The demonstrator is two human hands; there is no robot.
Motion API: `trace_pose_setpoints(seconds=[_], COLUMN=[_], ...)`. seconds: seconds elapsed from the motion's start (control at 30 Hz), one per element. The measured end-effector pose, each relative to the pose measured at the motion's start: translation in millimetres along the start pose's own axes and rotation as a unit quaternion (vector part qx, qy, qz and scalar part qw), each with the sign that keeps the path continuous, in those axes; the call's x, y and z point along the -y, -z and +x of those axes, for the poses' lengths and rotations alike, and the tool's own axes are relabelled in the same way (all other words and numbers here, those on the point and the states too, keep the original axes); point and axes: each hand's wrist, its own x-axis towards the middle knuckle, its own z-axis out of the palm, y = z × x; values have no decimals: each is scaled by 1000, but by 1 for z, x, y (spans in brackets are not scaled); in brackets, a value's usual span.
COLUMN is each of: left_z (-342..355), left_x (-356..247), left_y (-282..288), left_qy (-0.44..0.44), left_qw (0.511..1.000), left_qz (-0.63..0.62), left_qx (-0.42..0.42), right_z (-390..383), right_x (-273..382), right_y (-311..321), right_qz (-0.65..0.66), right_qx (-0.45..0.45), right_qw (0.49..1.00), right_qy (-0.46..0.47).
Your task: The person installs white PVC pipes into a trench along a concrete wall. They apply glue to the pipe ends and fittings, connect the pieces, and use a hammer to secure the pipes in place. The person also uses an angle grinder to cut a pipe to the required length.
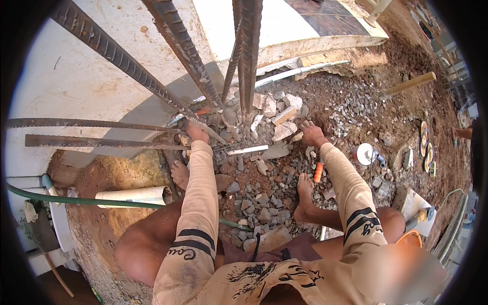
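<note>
The left grip (197, 133) is at the foot of a long, leaning, rusty ribbed steel bar (127, 66), which runs up and leftward from it; its fingers are mostly hidden, so I cannot tell how closed it is or whether it holds the bar. The right grip (314, 134) reaches down to the rubble, a small tan stone chunk (297, 136) just left of its fingers; its hold, too, I cannot tell.

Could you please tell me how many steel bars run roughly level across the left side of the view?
2: the upper steel bar reaches from the picture's left rim toward the left hand; the lower steel bar runs just below it in view.
</note>
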Motion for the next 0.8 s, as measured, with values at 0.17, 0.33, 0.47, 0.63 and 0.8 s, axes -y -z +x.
trace_pose_setpoints(seconds=[0.17, 0.33, 0.47, 0.63, 0.8], left_z=[-73, -82, -98, -110, -143], left_x=[10, 4, -1, 19, 40], left_y=[14, 9, 23, 36, 39], left_qy=[17, 106, 133, 136, 127], left_qw=[986, 991, 987, 987, 982], left_qz=[120, 68, 68, 3, -71], left_qx=[-113, -56, -61, -82, -118], right_z=[35, 44, 3, -112, -199], right_x=[44, 0, 32, 88, 170], right_y=[-67, -61, 3, 101, 196], right_qz=[-69, -145, -140, -186, -142], right_qx=[59, 17, 139, 53, 21], right_qw=[996, 981, 951, 940, 968], right_qy=[13, 126, 240, 280, 205])
